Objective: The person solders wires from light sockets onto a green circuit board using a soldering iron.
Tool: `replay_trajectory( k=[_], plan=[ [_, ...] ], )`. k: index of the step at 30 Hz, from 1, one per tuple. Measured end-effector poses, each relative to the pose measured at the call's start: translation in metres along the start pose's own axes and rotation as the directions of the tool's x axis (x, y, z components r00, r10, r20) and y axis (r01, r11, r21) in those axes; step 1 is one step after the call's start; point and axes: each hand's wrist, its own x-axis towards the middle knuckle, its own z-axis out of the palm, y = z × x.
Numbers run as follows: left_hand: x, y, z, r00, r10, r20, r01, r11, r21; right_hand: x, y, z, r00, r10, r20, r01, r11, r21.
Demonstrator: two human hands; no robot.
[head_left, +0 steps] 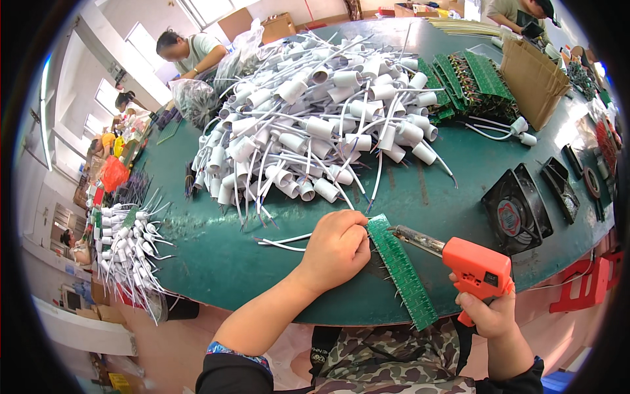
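A green circuit strip (401, 270) was pinned to the tabletop (216, 249) by the left hand (338, 248), fingers closed on its top end. An orange soldering gun (469, 262) was gripped in the right hand (491, 314), tip just right of that end. Soldering seemed underway; a steady strip would be needed.

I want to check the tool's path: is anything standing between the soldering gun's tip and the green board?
Nothing visible does. The soldering gun, held by the right hand, has its tip right at the edge of the green board. The left hand grips the board's other side, away from the tip.
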Motion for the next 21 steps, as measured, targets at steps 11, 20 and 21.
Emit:
replay_trajectory(
  k=[11,20,21],
  plan=[
    [0.0,0.002,0.006,0.997,0.059,-0.043,-0.056,0.996,0.072,0.006,-0.001,0.01,0.999,0.036,0.017,-0.036,0.999,-0.009],
    [0.001,0.001,0.006,0.997,0.057,-0.049,-0.054,0.996,0.066,0.008,0.0,0.016,0.99,0.138,-0.013,-0.137,0.988,0.066],
    [0.001,0.001,0.007,0.997,0.056,-0.049,-0.053,0.996,0.065,0.009,0.001,0.016,0.989,0.145,-0.015,-0.144,0.987,0.073]
  ],
)
